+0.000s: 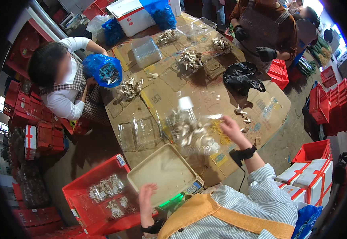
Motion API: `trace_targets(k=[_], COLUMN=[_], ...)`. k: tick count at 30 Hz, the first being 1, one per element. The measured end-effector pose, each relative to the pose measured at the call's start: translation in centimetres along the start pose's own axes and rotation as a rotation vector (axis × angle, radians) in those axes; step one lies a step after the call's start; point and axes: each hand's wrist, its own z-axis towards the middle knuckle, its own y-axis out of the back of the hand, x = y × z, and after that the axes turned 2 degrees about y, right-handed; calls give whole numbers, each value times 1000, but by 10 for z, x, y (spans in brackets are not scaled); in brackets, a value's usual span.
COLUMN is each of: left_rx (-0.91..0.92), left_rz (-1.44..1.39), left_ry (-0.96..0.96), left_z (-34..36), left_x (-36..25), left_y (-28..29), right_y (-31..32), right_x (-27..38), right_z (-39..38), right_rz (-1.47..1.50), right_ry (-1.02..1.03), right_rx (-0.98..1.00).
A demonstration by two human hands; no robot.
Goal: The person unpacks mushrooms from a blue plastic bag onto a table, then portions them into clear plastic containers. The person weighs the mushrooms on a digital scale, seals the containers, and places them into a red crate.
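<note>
My left hand [146,194] hangs at the near left edge of the scale's pale tray [161,169], its fingers stretched out with nothing in them. To the right, my right hand [230,129] has its fingers curled at the right corner of a clear plastic box [205,149]. The box and the white-stemmed mushrooms [189,129] heaped in it are smeared by motion above the cardboard. A blurred white patch lies at the box's far side. Yellow rubber bands [224,139] lie beside my right hand. The scale's display [171,200] glows green.
A red crate [97,169] with packed mushrooms [106,188] stands left of the scale. Empty clear trays [141,133] and a black bag [243,77] lie on the table. One co-worker holds a blue bag [101,69]; another, in black gloves [266,53], stands across. White boxes [309,177] stand right.
</note>
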Motion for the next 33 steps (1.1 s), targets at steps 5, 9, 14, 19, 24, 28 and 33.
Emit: trace_targets(k=[5, 9, 14, 19, 24, 28, 33], left_rx=[74, -90, -189, -237, -299, -338, -360], left_rz=[-197, -166, -311, -352, -361, -381, -349], left_ry=[-102, -86, -33, 43, 112, 74, -34], left_z=[15, 4, -26, -33, -33, -38, -40], left_x=[3, 13, 36, 62, 60, 50, 46], left_y=[-19, -5, 19, 23, 16, 10, 7], right_y=[-90, -127, -113, -57, -30, -47, -56], right_x=[51, 63, 36, -5, -36, -56, -67], right_z=[-33, -36, 32, 164, 286, 334, 352], right_rz=[2, 51, 91, 273, 401, 287, 576], right_ry=[14, -19, 35, -102, -373, -482, -396], right_rx=[483, 925, 594, 157, -145, -279, -406])
